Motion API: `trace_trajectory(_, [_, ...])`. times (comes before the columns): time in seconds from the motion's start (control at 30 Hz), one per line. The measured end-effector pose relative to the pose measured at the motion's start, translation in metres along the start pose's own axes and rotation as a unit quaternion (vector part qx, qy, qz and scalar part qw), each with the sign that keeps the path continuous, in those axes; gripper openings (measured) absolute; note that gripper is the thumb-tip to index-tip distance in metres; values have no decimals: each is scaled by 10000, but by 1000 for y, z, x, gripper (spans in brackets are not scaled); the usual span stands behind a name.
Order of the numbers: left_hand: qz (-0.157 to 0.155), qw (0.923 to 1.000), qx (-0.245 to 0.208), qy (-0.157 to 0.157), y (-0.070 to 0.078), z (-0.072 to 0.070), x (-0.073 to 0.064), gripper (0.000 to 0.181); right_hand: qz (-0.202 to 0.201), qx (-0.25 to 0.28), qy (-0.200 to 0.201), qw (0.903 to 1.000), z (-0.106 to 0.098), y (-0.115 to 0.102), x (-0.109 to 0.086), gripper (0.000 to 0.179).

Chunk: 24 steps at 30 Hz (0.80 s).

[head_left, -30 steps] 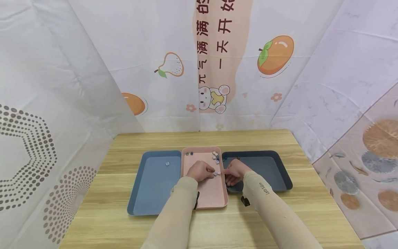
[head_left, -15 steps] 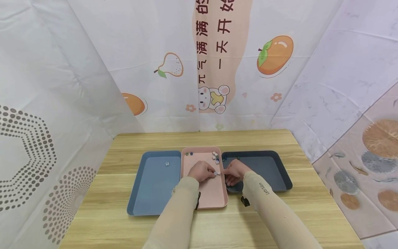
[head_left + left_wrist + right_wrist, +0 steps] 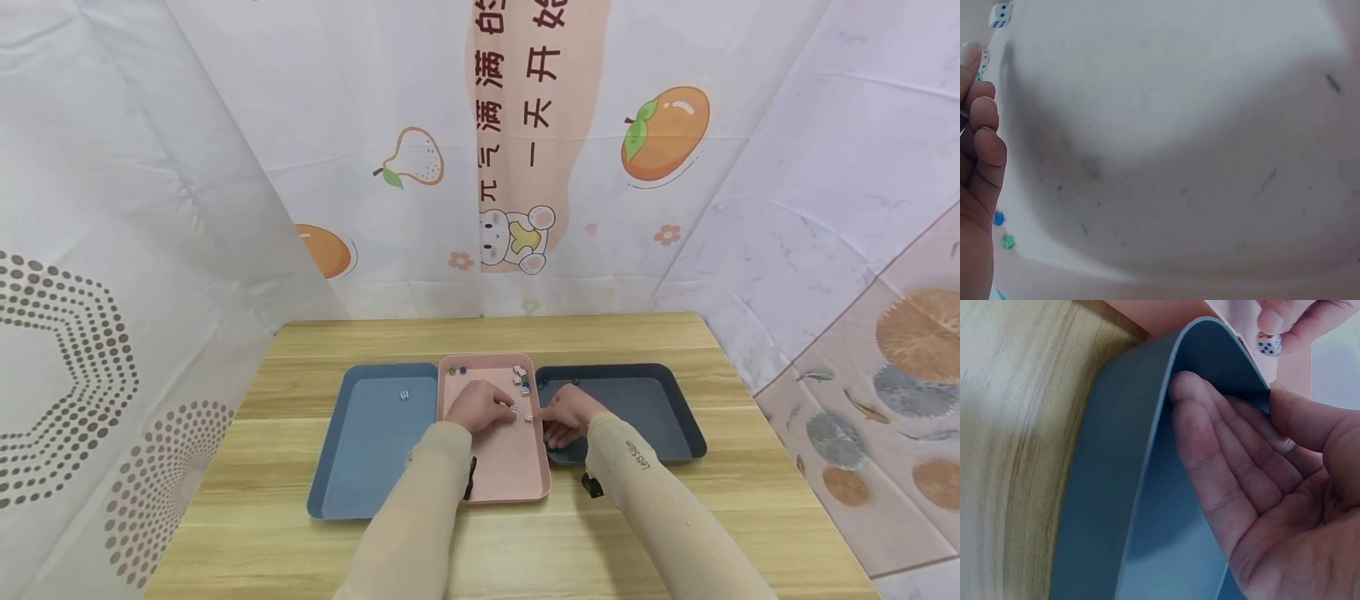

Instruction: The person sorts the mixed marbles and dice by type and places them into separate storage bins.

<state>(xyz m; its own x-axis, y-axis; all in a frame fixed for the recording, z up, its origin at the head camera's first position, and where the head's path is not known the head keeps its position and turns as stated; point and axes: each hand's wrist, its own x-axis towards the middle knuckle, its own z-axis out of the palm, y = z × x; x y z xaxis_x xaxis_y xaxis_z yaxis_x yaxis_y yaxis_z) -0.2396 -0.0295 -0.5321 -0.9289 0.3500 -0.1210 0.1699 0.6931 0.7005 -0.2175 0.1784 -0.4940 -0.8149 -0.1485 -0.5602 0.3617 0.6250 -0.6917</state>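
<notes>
Low centre in the head view, we see the left hand [image 3: 478, 407] pinching a white die [image 3: 513, 408] between thumb and fingertip, over the pink tray [image 3: 513, 471]. To its right, the right hand [image 3: 573, 411], fingers loosely bent, holds nothing, mostly inside the dark tray [image 3: 645, 417].

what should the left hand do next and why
Probably carry its die left to the light blue tray: the left hand pinches that die between thumb and fingers over the pink tray, and another die lies in the light blue one, which hints that dice are being gathered there.
</notes>
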Motion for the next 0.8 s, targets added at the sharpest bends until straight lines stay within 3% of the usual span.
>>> trace_trajectory(0.27, [-44, 9997, 141, 203, -5, -19, -1, 13, -21, -15, 6, 10000, 0, 0, -1, 31])
trace_trajectory(0.43, [-185, 9992, -320, 135, -8, -33, -3, 14, 43, -29, 26, 10000, 0, 1, 2, 30])
trace_trajectory(0.57, [-371, 9962, -732, 293, -11, -43, -7, 12, 49, -27, 12, 10000, 0, 1, 3, 30])
trace_trajectory(0.8, [-425, 9953, -671, 556, -17, -56, -16, 15, -16, 45, -18, 10000, 0, 1, 1, 31])
